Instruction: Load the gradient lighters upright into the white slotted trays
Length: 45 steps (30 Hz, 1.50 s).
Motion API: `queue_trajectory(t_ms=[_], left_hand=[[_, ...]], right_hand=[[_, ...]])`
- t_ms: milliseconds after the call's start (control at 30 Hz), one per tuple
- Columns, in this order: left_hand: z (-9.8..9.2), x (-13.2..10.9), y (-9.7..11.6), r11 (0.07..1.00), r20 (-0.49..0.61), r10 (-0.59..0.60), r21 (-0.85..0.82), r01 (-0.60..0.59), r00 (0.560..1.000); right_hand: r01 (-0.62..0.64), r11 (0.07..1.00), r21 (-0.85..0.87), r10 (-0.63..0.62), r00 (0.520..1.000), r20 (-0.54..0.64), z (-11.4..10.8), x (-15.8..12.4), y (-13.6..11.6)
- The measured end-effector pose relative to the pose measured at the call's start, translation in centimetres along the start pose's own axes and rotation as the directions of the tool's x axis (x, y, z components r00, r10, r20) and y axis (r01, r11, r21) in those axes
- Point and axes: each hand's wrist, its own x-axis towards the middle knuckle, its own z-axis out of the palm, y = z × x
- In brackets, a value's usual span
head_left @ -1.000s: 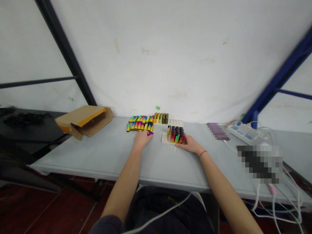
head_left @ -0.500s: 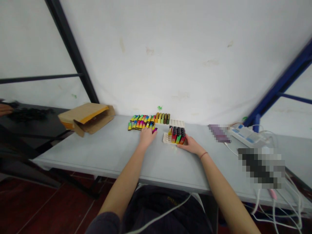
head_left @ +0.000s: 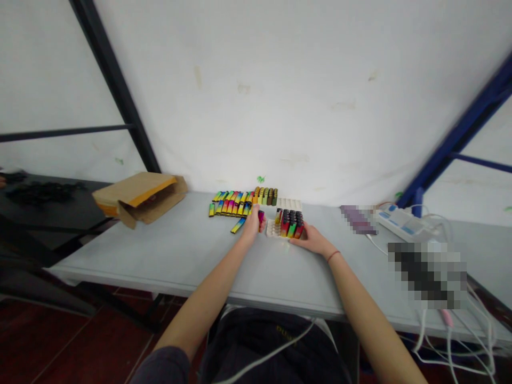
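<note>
My left hand (head_left: 252, 221) is closed on a purple-red lighter (head_left: 261, 216), held just left of a white tray (head_left: 272, 230) with rows of round holes. Several lighters with dark tops (head_left: 292, 223) stand upright in that tray, filling its right part; holes on its left side show bare. Against the right side of the tray, my right hand (head_left: 316, 239) grips with thumb in front and fingers behind. Rows of multicoloured lighters (head_left: 234, 206) lie flat to the left, and a single yellow-blue lighter (head_left: 238, 225) lies slanted beside my left wrist.
Behind, a group of upright lighters (head_left: 265, 196) stands by a second white tray (head_left: 290, 203). An open cardboard box (head_left: 138, 197) lies at the left. A power strip (head_left: 404, 224) with white cables and blurred items occupy the right. Another person's hand (head_left: 2, 182) shows at far left.
My left hand has moved right from the lying lighters to the tray's left side, carrying the purple-red lighter. A slanted yellow-blue lighter now shows apart from the rows. My right hand stays put.
</note>
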Motion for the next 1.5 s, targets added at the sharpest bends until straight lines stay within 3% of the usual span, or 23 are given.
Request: queue_trajectory(t_ms=[200,567,900,1267,1500], left_hand=[[0.0,-0.4,-0.1,0.992,0.131,-0.069,-0.094,0.082,0.989],[0.1,-0.6,0.1,0.978,0.112,-0.098,-0.173,0.117,0.989],[0.7,-1.1,0.3,0.954,-0.113,-0.136,-0.282,0.1,0.984],[0.4,-1.1,0.7,0.925,-0.047,-0.128,-0.365,0.103,0.991],[0.7,-1.4,0.7,0.906,-0.146,-0.13,-0.418,0.058,0.981]], right_hand=[[0.008,0.999,0.042,-0.008,1.0,-0.001,0.1,0.0,0.1],[0.028,0.998,0.049,-0.028,1.0,0.004,0.3,0.2,0.6],[0.016,0.999,0.043,-0.016,1.0,0.007,0.0,0.1,0.4],[0.032,0.999,-0.031,-0.032,0.999,0.002,0.2,0.2,1.5],[0.038,0.998,-0.055,-0.036,0.999,0.031,0.2,0.3,1.9]])
